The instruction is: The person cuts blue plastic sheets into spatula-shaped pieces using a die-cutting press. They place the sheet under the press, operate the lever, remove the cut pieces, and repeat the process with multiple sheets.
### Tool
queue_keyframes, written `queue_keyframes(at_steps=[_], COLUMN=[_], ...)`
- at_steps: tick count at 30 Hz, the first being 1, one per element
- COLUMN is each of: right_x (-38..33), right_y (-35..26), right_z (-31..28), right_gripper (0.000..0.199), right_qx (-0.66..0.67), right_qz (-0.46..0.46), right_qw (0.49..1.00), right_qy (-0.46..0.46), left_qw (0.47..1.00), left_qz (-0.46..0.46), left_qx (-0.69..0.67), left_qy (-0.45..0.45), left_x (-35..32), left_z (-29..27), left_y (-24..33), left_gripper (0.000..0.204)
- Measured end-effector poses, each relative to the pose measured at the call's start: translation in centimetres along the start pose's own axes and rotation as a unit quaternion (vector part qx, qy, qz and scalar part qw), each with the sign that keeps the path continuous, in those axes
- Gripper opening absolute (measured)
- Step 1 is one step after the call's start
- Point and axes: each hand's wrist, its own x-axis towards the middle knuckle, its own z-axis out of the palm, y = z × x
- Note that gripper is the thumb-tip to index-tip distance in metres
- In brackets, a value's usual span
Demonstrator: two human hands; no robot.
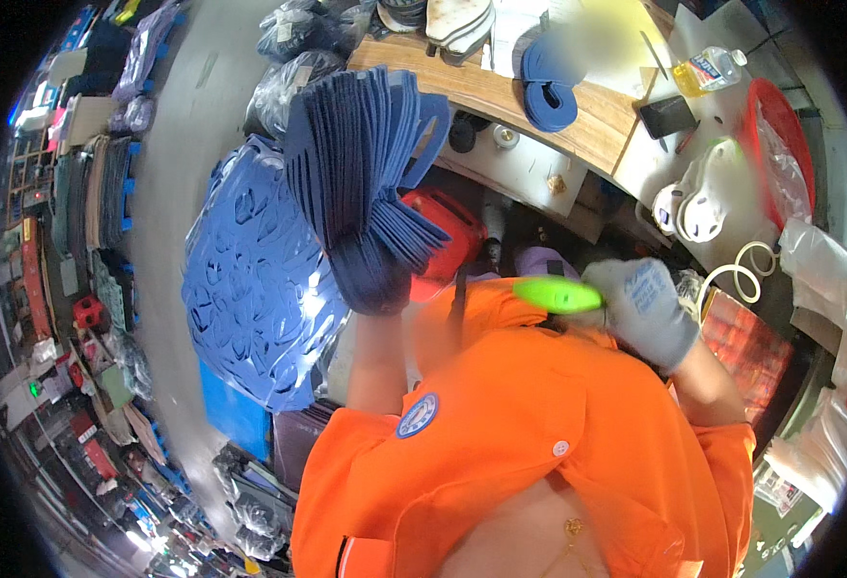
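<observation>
— While the left hand [370, 279] sits in the middle of the frame, what is it gripping?

— A thick fanned stack of dark blue cut pieces [361, 159], clenched at their lower ends. The fan spreads upward and toward the upper left, and the hand is mostly hidden under the pieces, so only the forearm below it shows clearly.

— And the right hand [645, 313]?

— Gloved in grey, at centre right, closed around a bright green handle [556, 295] that points left toward the stack. I cannot tell what kind of tool it is; its working end is not visible.

— What surrounds them?

— Below is the orange shirt [529, 453]. Behind the stack, at left, hangs a big blue sheet [250, 289] full of cut-out holes. A red container [448, 236] sits just behind the fan. Along the top runs a wooden bench [501, 96] with blue rolls [549, 87], and a bottle of yellow liquid [708, 69] at the upper right beside a red basket [780, 135].

— What could go wrong, in your view?

— The stack is held only at one end, and the pieces already splay apart. If that clench loosens, I'd expect outer pieces to slide out and drop to the floor. Also, the green tool is near the bare forearm and the shirt; a careless swing could catch either.
</observation>
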Motion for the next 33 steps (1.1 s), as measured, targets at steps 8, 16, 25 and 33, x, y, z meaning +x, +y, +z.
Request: queue_keyframes(at_steps=[8, 16, 25, 33], right_x=[-0.6, -0.7, -0.2, 1.1], right_y=[-0.4, 0.5, -0.2, -0.7], right_z=[1.9, -0.9, -1.6, -0.7], right_gripper=[0.052, 0.044, 0.044, 0.045], right_qx=[-0.036, 0.212, 0.077, 0.053], right_qz=[0.062, 0.107, 0.065, -0.002], right_qw=[0.996, 0.956, 0.972, 0.992], right_qy=[0.062, 0.171, 0.215, 0.111], left_qw=[0.999, 0.989, 0.967, 0.988], left_qz=[0.041, -0.068, -0.178, -0.134], left_qx=[-0.013, -0.128, -0.183, -0.051], left_qy=[0.016, -0.013, -0.010, 0.049], left_x=[1.1, 0.3, -1.0, -4.4], left_z=[-2.0, -6.4, -4.6, -13.7], left_y=[0.0, -1.3, -4.1, 0.0], left_gripper=[0.063, 0.039, 0.027, 0.045])
